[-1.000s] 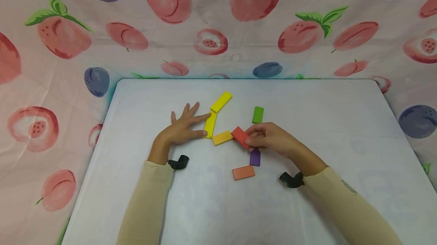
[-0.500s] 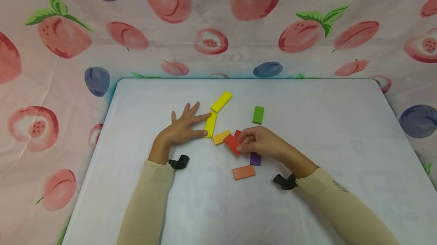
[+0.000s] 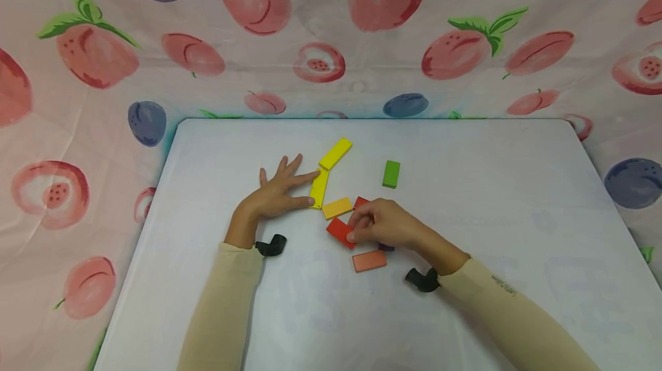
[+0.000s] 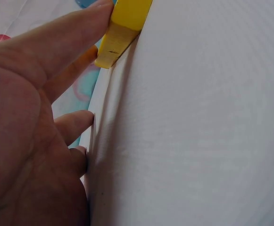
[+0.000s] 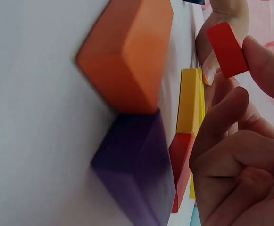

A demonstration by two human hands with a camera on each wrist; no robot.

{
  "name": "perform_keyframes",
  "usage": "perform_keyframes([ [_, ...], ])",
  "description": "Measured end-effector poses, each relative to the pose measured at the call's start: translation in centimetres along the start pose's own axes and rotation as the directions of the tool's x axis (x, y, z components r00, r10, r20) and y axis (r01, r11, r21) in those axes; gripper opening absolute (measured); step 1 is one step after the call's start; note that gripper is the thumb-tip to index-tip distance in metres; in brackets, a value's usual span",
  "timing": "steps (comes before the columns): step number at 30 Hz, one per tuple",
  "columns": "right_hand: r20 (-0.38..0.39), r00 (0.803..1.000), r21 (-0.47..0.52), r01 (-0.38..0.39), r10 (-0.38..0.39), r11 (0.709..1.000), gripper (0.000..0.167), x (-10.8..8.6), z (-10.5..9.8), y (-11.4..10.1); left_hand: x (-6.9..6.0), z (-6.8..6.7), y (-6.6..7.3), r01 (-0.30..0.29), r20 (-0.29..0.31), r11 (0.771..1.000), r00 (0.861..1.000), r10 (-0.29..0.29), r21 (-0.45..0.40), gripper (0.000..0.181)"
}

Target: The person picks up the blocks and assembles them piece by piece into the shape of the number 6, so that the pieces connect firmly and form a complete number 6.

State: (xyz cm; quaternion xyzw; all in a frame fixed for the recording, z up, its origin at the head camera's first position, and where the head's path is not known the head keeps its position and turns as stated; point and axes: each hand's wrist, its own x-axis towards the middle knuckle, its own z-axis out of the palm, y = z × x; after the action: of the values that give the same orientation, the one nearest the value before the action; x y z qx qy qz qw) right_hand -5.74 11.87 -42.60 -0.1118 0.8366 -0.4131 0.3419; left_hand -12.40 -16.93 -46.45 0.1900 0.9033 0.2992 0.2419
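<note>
My right hand [image 3: 388,223] pinches a red block [image 3: 340,233] between thumb and fingertips. In the right wrist view that red block [image 5: 227,49] is raised off the table. My left hand [image 3: 274,193] lies with fingers spread, thumb and index fingertip touching a yellow block [image 3: 319,190]. Another yellow block [image 3: 335,154] meets its far end at an angle. From its near end an amber block [image 3: 337,208] runs right to a second red block [image 3: 361,203], partly hidden by my right hand. A purple block [image 5: 134,165] touches an orange block [image 5: 127,56] in the right wrist view.
A green block [image 3: 391,174] lies apart, beyond my right hand. The white table [image 3: 491,176] ends at a straight far edge, where a fruit-patterned cloth [image 3: 362,84] hangs. Black camera mounts [image 3: 422,280] sit at both wrists.
My right hand has moved left and nearer with the pinched red block, uncovering part of the second red block and covering more of the purple one. My left hand has stayed put.
</note>
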Motion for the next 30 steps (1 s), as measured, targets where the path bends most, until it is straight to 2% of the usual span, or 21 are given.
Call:
perform_keyframes([
  [5, 0.023, 1.0, -0.045, -0.002, 0.003, 0.999, 0.014, 0.2, 0.7, -0.4, 0.0, 0.0, 0.0, -0.003, 0.004, 1.0, 1.0, 0.003, -0.002, 0.067],
  [15, 0.056, 0.998, -0.061, 0.027, -0.023, 0.998, 0.01, 0.5, 1.6, -0.8, 0.0, 0.0, 0.0, -0.014, -0.005, 1.0, 1.0, 0.014, 0.003, 0.066],
  [22, 0.048, 0.998, -0.091, 0.043, -0.039, 0.995, 0.009, 0.7, 2.2, -0.8, 0.0, 0.0, 0.0, -0.014, 0.0, 1.0, 1.0, 0.014, -0.001, 0.067],
  [30, 0.031, 0.998, -0.17, 0.054, -0.05, 0.984, 0.009, 0.8, 2.6, -1.0, 0.0, -0.1, -0.1, -0.015, 0.003, 1.0, 1.0, 0.015, 0.006, 0.067],
])
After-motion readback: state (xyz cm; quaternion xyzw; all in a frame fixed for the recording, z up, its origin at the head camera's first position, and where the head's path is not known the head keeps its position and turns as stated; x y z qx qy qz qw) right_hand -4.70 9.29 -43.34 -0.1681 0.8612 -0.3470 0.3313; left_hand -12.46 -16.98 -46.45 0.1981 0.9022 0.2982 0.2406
